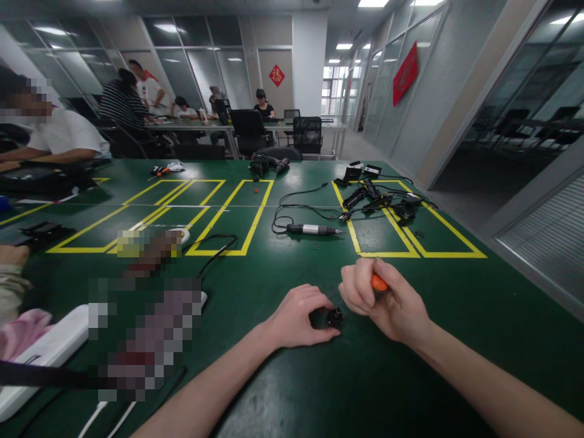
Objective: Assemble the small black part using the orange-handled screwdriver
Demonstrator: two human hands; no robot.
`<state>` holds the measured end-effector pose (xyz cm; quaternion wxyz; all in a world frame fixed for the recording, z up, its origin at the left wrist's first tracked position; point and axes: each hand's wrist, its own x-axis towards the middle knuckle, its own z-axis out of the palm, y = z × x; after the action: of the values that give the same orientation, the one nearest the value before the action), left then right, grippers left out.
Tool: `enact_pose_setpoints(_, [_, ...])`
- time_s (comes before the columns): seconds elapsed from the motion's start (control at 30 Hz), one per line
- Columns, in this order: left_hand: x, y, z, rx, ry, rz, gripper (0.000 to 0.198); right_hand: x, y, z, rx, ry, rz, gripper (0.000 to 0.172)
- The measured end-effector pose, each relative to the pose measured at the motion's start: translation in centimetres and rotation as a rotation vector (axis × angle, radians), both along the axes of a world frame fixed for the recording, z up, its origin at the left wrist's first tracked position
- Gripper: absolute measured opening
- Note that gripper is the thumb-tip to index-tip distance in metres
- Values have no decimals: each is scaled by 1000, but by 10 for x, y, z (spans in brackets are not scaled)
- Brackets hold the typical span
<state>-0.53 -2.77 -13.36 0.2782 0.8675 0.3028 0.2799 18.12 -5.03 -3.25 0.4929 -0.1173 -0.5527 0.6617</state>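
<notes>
My left hand (301,319) rests on the green table, thumb and fingers closed around a small black cylindrical part (335,317) with a metallic ring on top. To its right, my right hand (385,298) is raised over the table, its fingers curled round an orange handle (378,282). Only a short piece of that handle shows, so the kind of tool is hidden. Beyond the hands lies a black and silver electric screwdriver (312,229) with its cord. A tiny metal piece (317,247) sits just in front of it.
Black cables and parts (374,198) are heaped at the back right, inside yellow tape outlines (387,254). A cordless drill (280,164) and coiled cable lie at the far edge. White power strips (50,356) occupy the left, where a co-worker (68,134) sits.
</notes>
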Motion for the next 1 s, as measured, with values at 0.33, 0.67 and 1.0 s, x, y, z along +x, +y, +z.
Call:
enact_pose_setpoints(0.33, [2,-1,-2,47,-5,34,26,-1,2,-6,45,-24,-156,27])
enact_pose_setpoints(0.67, [1,-1,-1,-104,-22,100,30,0,5,-16,169,-157,-327,30])
enact_pose_setpoints(1.0, [2,0,0,-90,-19,68,25,14,12,6,657,-757,-552,5])
